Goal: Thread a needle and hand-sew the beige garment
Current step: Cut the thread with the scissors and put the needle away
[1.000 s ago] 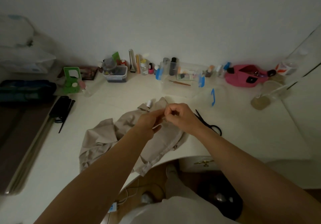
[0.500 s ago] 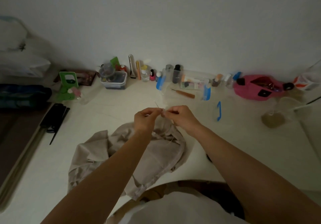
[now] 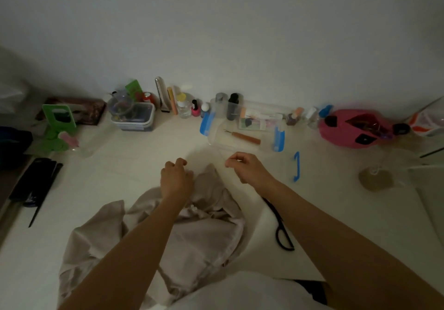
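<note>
The beige garment point(image 3: 206, 228) lies crumpled on the white desk point(image 3: 134, 163) in front of me. My left hand point(image 3: 176, 180) hovers over its top edge with the fingers curled and the fingertips pinched together; the needle seen there earlier is too thin to make out now. My right hand point(image 3: 243, 168) is a hand's width to the right, thumb and forefinger pinched on what looks like a fine pale thread, barely visible. Both forearms reach in from below and cover part of the garment.
Black scissors point(image 3: 278, 223) lie right of the garment under my right forearm. Behind the hands a clear box with blue clips point(image 3: 277, 139) holds a seam ripper point(image 3: 243, 137). A loose blue clip point(image 3: 297, 166), pink pouch point(image 3: 353, 127), glass point(image 3: 374, 176), bottles, green stand point(image 3: 57, 122) and black comb point(image 3: 36, 184) ring the desk.
The hands were pinched together at the needle; now they have drawn apart, the right hand moving right. The view has tilted, showing the garment lower and the scissors uncovered.
</note>
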Tool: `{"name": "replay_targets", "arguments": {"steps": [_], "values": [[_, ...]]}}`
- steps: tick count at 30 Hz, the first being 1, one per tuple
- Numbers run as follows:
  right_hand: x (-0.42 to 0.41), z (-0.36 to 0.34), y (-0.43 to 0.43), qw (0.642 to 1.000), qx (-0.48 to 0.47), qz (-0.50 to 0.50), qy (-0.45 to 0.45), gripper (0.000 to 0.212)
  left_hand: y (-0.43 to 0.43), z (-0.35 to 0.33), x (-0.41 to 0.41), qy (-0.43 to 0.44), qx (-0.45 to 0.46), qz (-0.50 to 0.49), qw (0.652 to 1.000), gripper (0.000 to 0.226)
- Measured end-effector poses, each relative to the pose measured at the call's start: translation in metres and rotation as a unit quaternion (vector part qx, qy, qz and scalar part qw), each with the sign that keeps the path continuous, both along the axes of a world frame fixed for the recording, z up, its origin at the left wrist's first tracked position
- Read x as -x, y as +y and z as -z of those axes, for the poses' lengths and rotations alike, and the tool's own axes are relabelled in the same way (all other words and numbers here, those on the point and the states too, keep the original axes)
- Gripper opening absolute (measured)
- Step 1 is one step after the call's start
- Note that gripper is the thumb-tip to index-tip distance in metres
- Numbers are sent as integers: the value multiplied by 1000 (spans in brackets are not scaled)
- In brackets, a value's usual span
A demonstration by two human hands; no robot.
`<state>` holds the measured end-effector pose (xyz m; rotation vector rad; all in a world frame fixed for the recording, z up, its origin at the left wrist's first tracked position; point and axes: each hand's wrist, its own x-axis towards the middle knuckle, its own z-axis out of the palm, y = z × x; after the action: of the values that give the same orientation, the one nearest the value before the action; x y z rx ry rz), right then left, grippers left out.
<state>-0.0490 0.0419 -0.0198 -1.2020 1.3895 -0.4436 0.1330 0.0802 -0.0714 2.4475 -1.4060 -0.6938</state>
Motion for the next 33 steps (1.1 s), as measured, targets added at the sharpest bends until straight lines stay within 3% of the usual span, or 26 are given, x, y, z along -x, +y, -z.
{"name": "replay_targets", "arguments": {"steps": [6,9,11,13,17,19,21,28,33], "values": [[1,6,-8,999,6,-53,-1,10,-9,17,-1,-33,-2,30,999,27],[-1,9,-6,999,10,-53,-4,9,-9,11,0,37,32,-26,998,33],[-3,9,-3,999,13,-44,-7,10,-10,2,1,129,69,-104,984,34],[-5,7,2,999,22,-38,-7,16,-8,-8,3,272,119,-200,934,31],[-13,0,15,997,54,-59,-10,25,5,-36,11,553,144,-307,761,21],[-20,-3,24,994,72,-77,-11,26,13,-46,14,633,135,-309,697,10],[-25,-6,32,991,90,-93,-15,25,20,-51,16,666,134,-299,670,6],[-30,-13,57,985,117,-124,-39,22,45,-53,5,675,164,-291,658,8],[-35,-20,67,981,120,-148,-48,25,60,-58,1,662,160,-254,686,11]]}}
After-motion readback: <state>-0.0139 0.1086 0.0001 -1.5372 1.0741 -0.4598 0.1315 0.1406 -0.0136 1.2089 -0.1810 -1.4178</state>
